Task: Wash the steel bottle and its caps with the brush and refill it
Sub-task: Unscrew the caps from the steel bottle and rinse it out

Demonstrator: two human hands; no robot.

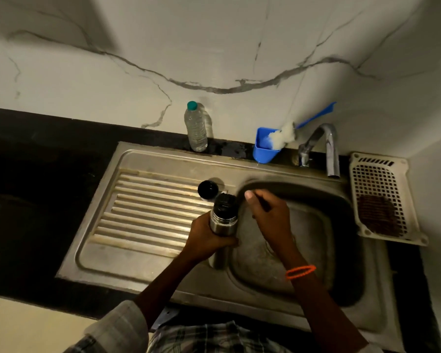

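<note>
A: Looking down, we see a dark worktop (36,159) under a pale veined wall (214,47), with a steel sink (143,159) let into it: ribbed drainboard on the left, basin (303,238) on the right.

B: And the bottle (223,220)?

A: Upright at the drainboard's right edge, on the basin's lip. Our left hand (204,238) wraps its steel body; that grip is closed on it. A black cap (225,201) is on its top.

B: The right hand (267,215)?

A: Just beside the bottle top, over the basin, fingers curled. We cannot tell whether it holds anything. An orange band (301,271) circles that wrist.

B: Any other cap?

A: A second black cap (208,189) stands on the drainboard just behind the bottle.

B: What lines the back edge?

A: A clear plastic bottle (196,128) against the wall, a blue holder (264,149) with a sudsy blue-handled brush (313,117), then the tap (326,146) curving over the basin.

B: And open room?

A: The ribs left of the bottle lie bare, as does the basin floor. A white basket (382,200) fills the right corner.
</note>
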